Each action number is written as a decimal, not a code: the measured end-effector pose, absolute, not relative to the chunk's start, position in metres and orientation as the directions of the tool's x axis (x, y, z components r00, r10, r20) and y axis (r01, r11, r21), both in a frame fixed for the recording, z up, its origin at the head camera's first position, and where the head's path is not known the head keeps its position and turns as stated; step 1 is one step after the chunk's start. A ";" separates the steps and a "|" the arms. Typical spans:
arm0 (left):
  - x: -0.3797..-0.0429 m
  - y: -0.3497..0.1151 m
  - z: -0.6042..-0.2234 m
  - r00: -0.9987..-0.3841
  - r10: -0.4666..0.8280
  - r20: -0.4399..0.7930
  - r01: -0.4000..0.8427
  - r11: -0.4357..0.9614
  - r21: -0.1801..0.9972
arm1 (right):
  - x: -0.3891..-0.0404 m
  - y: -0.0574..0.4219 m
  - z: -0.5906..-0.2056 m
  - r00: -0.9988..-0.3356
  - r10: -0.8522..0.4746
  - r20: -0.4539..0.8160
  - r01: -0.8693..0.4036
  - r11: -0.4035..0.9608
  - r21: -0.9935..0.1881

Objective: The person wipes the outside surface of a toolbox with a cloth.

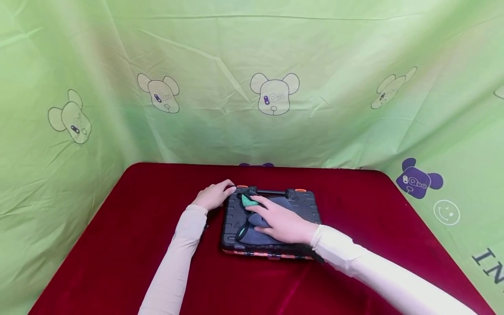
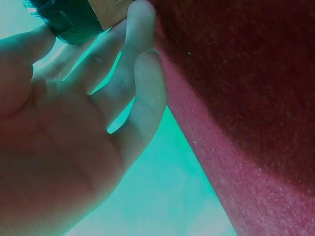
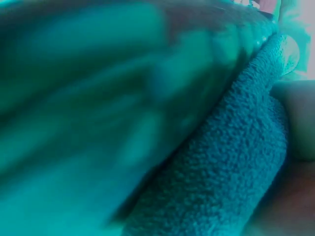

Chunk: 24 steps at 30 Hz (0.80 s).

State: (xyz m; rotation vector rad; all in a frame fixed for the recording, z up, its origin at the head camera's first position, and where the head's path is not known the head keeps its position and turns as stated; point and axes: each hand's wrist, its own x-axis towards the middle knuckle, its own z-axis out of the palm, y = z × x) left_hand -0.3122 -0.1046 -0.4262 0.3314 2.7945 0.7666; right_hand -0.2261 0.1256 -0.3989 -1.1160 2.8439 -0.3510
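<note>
A black hard-plastic tool case [image 1: 232, 212] with orange latches lies flat on a red-covered table. My left hand [image 1: 212, 195] holds its far left corner; in the left wrist view the fingers [image 2: 140, 29] and thumb are bent about that corner. On the lid my right hand [image 1: 285, 222] grips a bunched grey cloth [image 1: 256, 236] with a green underside and dark edging. Part of the cloth bulges up between thumb and fingers. Close up in the right wrist view, the fluffy cloth [image 3: 216, 162] lies between the hand and the blurred case surface.
The case's carrying handle [image 1: 271, 192] is along its far side, with orange latches [image 1: 252, 253] along the near side. The red tablecloth [image 1: 130, 245] surrounds the case. Light green curtains [image 1: 212, 127] with bear-head prints hang behind the table and at both sides.
</note>
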 end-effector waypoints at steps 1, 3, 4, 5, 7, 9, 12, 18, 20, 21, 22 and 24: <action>-0.312 -0.104 -0.426 -0.949 0.274 -0.154 0.158 0.839 0.521 | -0.227 0.122 -0.398 -0.727 -0.686 0.022 -0.671 0.703 -0.235; -0.313 -0.104 -0.425 -0.949 0.274 -0.155 0.157 0.839 0.521 | -0.228 0.116 -0.398 -0.716 -0.698 0.023 -0.684 0.693 -0.228; -0.313 -0.104 -0.425 -0.949 0.274 -0.156 0.157 0.839 0.521 | -0.228 0.113 -0.398 -0.709 -0.705 0.028 -0.692 0.687 -0.222; -0.313 -0.103 -0.425 -0.949 0.273 -0.159 0.154 0.839 0.522 | -0.228 0.111 -0.398 -0.703 -0.711 0.036 -0.700 0.681 -0.216; -0.313 -0.103 -0.426 -0.949 0.271 -0.162 0.151 0.840 0.520 | -0.227 0.108 -0.399 -0.691 -0.720 0.057 -0.715 0.670 -0.199; -0.314 -0.103 -0.427 -0.949 0.269 -0.165 0.148 0.841 0.520 | -0.226 0.106 -0.400 -0.684 -0.725 0.081 -0.725 0.663 -0.187; -0.315 -0.104 -0.428 -0.950 0.266 -0.163 0.148 0.843 0.517 | -0.224 0.103 -0.403 -0.683 -0.721 0.115 -0.728 0.660 -0.183; -0.314 -0.104 -0.426 -0.952 0.267 -0.148 0.155 0.840 0.520 | -0.224 0.097 -0.401 -0.736 -0.662 0.141 -0.670 0.682 -0.294; -0.313 -0.104 -0.425 -0.952 0.267 -0.147 0.154 0.839 0.522 | -0.223 0.095 -0.397 -0.774 -0.621 0.128 -0.619 0.697 -0.361; -0.313 -0.104 -0.426 -0.952 0.269 -0.147 0.156 0.838 0.523 | -0.223 0.095 -0.395 -0.793 -0.598 0.117 -0.589 0.703 -0.398; -0.312 -0.104 -0.426 -0.951 0.271 -0.149 0.156 0.837 0.524 | -0.223 0.096 -0.392 -0.813 -0.572 0.109 -0.557 0.709 -0.434; -0.312 -0.104 -0.426 -0.950 0.274 -0.149 0.159 0.836 0.525 | -0.221 0.097 -0.386 -0.850 -0.519 0.093 -0.489 0.709 -0.509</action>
